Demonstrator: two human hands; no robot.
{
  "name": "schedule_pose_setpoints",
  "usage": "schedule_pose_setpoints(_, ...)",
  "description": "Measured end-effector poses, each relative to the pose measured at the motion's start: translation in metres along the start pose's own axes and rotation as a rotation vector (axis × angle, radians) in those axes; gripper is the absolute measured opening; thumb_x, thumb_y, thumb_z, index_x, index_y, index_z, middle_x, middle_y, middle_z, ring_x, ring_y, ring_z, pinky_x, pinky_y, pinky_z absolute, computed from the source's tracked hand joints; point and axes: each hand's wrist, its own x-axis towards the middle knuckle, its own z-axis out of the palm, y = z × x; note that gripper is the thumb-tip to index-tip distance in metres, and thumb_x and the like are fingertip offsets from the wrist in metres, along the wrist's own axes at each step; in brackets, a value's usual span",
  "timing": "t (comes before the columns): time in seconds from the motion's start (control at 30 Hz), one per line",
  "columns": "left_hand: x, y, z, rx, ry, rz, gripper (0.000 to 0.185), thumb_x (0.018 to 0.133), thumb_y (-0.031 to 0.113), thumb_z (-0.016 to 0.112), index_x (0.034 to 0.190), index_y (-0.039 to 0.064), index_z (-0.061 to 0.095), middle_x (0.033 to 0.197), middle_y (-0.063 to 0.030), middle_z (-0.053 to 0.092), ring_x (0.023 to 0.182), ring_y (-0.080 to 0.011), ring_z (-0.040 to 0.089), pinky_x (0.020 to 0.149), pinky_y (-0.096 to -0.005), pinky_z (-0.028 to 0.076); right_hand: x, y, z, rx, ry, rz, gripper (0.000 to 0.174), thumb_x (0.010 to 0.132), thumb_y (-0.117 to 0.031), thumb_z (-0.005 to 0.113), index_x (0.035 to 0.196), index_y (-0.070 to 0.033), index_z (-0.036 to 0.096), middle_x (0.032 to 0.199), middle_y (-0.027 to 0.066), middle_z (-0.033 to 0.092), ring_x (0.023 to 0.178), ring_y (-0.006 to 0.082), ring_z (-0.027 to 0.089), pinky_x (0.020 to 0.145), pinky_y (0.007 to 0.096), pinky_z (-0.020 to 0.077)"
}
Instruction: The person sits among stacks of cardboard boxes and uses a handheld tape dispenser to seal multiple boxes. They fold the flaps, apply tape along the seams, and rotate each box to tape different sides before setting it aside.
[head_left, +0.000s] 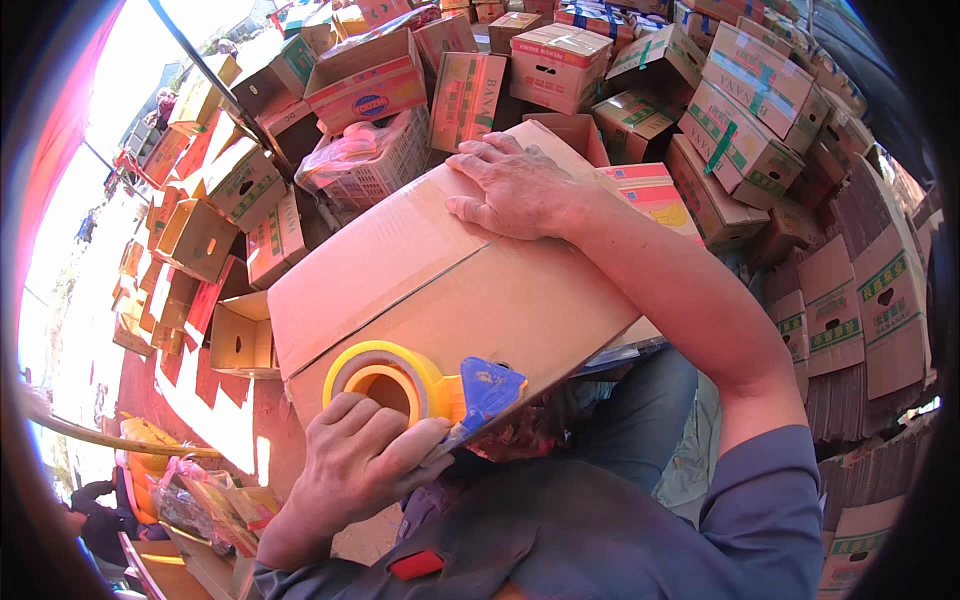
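Observation:
A closed cardboard box (450, 307) lies before me, its two top flaps meeting at a dark seam. My left hand (375, 442) grips a tape dispenser at the near left of the box. The dispenser carries a roll of yellow-edged packing tape (426, 367) and has a blue plastic end piece (487, 390), close above the near flap. My right hand (517, 184) rests palm down on the far part of the top, across the seam's far end, fingers slightly apart. Whether any tape strip touches the box cannot be told.
Beyond the box stand a plastic crate (375, 169) with clear film on it and many stacked banana cartons (750, 135). Flattened cartons (832, 315) are piled at right. Open cartons (244, 334) line the left. A bamboo pole (135, 442) juts in, near another person (105, 517).

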Motion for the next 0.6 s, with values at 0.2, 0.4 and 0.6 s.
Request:
schedule_pose_setpoints(0.2, 0.001, -0.006, -0.002, -0.024, -0.010, -0.034, 0.054, 0.063, 0.031, 0.097, 0.103, 0.010, 0.067, 0.076, -0.0029, 0.063, 0.064, -0.0201, 0.059, 0.066, -0.0334, 0.045, 0.003, -0.011, 0.002, -0.020, -0.038, 0.068, 0.078, 0.097, -0.064, 0.049, 0.155, -0.011, 0.042, 0.162, 0.0109, 0.037, 0.154, 0.0336, 0.026, 0.123, 0.0572, 0.0254)
schedule_pose_setpoints(0.4, -0.005, -0.027, -0.003, -0.557, 0.391, -0.319, 0.060, 0.080, 0.036, 0.089, 0.118, -0.003, 0.064, 0.098, -0.0107, 0.073, 0.084, -0.0189, 0.071, 0.081, -0.0316, 0.055, 0.006, -0.016, 0.000, 0.016, -0.107, 0.057, 0.077, 0.097, -0.062, 0.051, 0.155, -0.013, 0.041, 0.157, 0.0101, 0.040, 0.151, 0.0331, 0.029, 0.122, 0.0563, 0.0260)
schedule_pose_setpoints(0.6, 0.092, -0.097, 0.013, -1.149, 0.377, -0.438, 0.043, 0.101, 0.031, 0.069, 0.129, -0.001, 0.059, 0.116, -0.0090, 0.068, 0.101, -0.0118, 0.067, 0.089, -0.0276, 0.056, 0.006, 0.015, 0.009, -0.027, -0.003, -0.096, 0.052, 0.105, -0.042, 0.044, 0.143, -0.008, 0.053, 0.154, 0.0091, 0.047, 0.144, 0.0279, 0.039, 0.116, 0.0465, 0.0332)
